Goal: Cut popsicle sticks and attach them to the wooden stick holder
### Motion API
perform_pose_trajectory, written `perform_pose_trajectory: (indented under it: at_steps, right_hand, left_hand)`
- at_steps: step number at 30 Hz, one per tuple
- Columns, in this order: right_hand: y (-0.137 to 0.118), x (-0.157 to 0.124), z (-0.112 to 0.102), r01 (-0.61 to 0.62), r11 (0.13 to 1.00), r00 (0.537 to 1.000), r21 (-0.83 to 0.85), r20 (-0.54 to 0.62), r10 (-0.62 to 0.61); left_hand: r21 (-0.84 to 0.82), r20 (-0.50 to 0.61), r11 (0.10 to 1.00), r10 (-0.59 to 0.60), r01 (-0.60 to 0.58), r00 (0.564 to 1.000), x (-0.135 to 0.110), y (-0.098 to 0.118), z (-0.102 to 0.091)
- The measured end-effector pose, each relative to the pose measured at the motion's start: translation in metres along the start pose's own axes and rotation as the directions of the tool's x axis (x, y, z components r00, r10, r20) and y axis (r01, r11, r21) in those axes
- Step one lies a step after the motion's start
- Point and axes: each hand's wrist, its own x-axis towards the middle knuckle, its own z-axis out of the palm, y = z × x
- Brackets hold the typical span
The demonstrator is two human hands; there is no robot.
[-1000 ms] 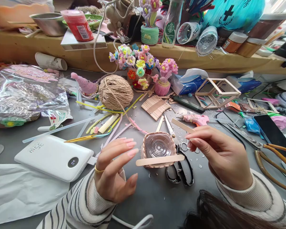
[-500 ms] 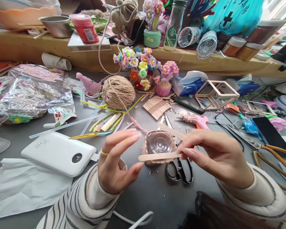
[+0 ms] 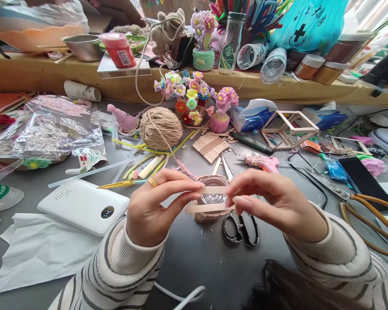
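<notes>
My left hand (image 3: 153, 206) and my right hand (image 3: 271, 202) both pinch the ends of two wooden craft sticks (image 3: 210, 199), held level and parallel, one above the other. Right behind the sticks, on the grey table, sits a small clear plastic cup base with sticks glued round it (image 3: 211, 202). The left hand wears a gold ring and grips the sticks' left ends with thumb and fingertips. On the other side, thumb and forefinger hold the right ends. Black-handled scissors (image 3: 241, 224) lie just below the right hand.
A ball of jute twine (image 3: 161, 128), a white power bank (image 3: 84, 207), a pink glue gun (image 3: 261, 161), a pile of sticks (image 3: 211, 146), a stick cube frame (image 3: 289, 127), yarn flower pots (image 3: 194, 99), orange-handled shears (image 3: 365, 206) and plastic bags (image 3: 48, 129) crowd the table. A cluttered wooden shelf (image 3: 35, 71) runs behind.
My right hand brought its stick down and left beside the stick that lay on the cup. My left hand closed in from open and now pinches the left ends of both.
</notes>
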Motion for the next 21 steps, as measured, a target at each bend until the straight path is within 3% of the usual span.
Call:
perform_pose_trajectory:
  at_steps: [5, 12, 21]
  right_hand:
    - [0.007, 0.003, -0.011, -0.081, 0.99, 0.981, 0.116, -0.168, 0.1]
    - [0.017, 0.006, -0.012, -0.105, 0.976, 0.952, 0.191, -0.264, 0.154]
    - [0.018, 0.007, -0.01, -0.092, 0.973, 0.958, 0.213, -0.249, 0.145]
  left_hand:
    - [-0.004, 0.035, 1.0, -0.003, 0.003, 0.999, 0.0, -0.01, 0.0]
    - [-0.021, 0.088, 1.0, -0.018, 0.02, 0.996, -0.001, -0.013, 0.001]
    - [0.005, 0.136, 0.999, -0.035, 0.035, 0.99, -0.001, -0.011, 0.001]
